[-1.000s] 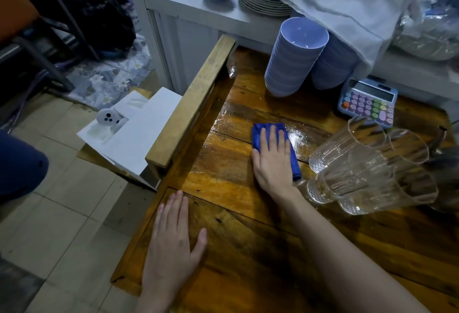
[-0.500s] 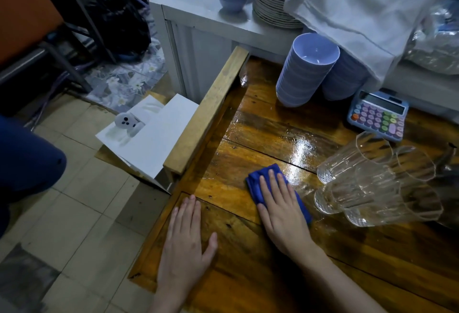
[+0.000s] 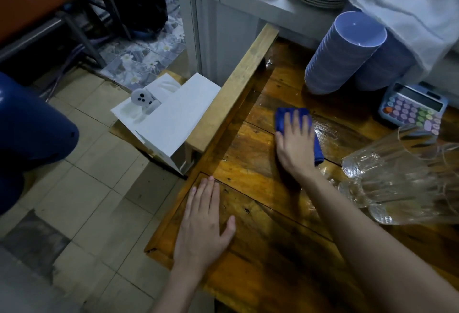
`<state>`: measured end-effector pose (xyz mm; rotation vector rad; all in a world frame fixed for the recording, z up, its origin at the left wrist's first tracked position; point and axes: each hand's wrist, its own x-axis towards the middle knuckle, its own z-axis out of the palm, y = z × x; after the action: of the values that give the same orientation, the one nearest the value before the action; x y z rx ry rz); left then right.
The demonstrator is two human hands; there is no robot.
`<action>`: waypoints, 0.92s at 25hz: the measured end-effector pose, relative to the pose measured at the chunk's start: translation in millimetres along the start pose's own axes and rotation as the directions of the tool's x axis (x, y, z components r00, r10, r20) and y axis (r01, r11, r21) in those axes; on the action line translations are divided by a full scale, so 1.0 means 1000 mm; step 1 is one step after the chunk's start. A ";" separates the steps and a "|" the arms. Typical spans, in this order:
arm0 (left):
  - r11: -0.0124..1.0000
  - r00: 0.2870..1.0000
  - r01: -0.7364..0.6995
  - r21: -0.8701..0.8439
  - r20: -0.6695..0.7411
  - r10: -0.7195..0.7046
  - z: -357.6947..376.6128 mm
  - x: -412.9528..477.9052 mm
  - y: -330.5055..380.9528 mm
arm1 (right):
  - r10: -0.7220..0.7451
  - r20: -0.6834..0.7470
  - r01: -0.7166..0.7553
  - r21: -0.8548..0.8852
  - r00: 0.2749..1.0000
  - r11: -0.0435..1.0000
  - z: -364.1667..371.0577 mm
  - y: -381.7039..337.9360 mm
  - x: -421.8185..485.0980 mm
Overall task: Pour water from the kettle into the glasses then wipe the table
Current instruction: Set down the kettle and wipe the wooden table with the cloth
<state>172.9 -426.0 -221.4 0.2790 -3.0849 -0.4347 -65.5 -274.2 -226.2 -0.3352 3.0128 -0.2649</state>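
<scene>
My right hand lies flat on a folded blue cloth and presses it onto the wet wooden table, just in front of the stacked bowls. A glossy wet patch shines to the right of the cloth. My left hand rests flat, palm down, near the table's left front corner and holds nothing. Clear ribbed glasses stand clustered at the right, close to my right forearm. No kettle shows in this view.
Stacks of lilac bowls and a pastel calculator sit at the back. A wooden rail runs along the table's left side. Beyond it are a white box, a blue object and tiled floor.
My right hand slid the cloth toward me, then pushed it back out toward the bowls. My left hand stayed planted on the table.
</scene>
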 end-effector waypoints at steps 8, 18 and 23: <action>0.997 0.998 0.059 0.044 0.029 -0.060 -0.001 -0.001 0.003 | -0.511 0.153 0.510 0.047 0.846 0.859 0.008 -0.033 -0.126; 0.997 0.997 0.073 0.012 0.030 -0.073 0.003 -0.002 -0.002 | -0.320 0.193 0.331 -0.028 0.928 0.943 0.004 -0.052 -0.065; 0.997 0.996 0.068 0.029 0.055 -0.070 0.001 -0.004 -0.006 | -0.483 0.240 0.493 0.022 0.842 0.870 0.009 -0.089 -0.103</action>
<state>178.3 -430.4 -223.5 0.3819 -3.1454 -0.4105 53.7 -337.6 -210.4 -1.0643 2.6465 -0.1813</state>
